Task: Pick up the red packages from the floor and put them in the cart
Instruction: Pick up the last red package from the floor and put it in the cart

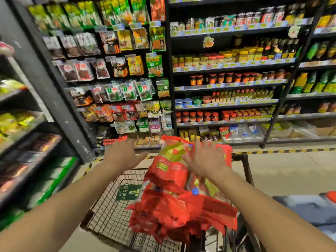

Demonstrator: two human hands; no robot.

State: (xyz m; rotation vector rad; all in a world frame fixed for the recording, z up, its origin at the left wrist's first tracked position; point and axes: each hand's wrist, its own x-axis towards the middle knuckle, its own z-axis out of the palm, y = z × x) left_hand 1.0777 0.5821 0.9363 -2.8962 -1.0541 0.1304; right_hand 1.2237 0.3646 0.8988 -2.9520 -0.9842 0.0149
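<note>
Several red packages point(174, 193) lie piled in the black wire cart point(109, 211) in front of me, some with yellow and green labels. My left hand point(123, 155) hovers above the cart's far left side, fingers straight and spread, holding nothing. Over the top of the pile my right hand point(205, 159) is also spread flat; it covers part of the uppermost red package, and I cannot tell whether it touches it. No red package shows on the visible floor.
Black store shelves point(227, 88) full of jars, bottles and hanging snack bags stand just beyond the cart. Another shelf unit point(27, 142) runs close along the left. A yellow-black striped line point(283, 151) marks the tiled floor at the right. Something blue-grey point(309, 208) lies at the lower right.
</note>
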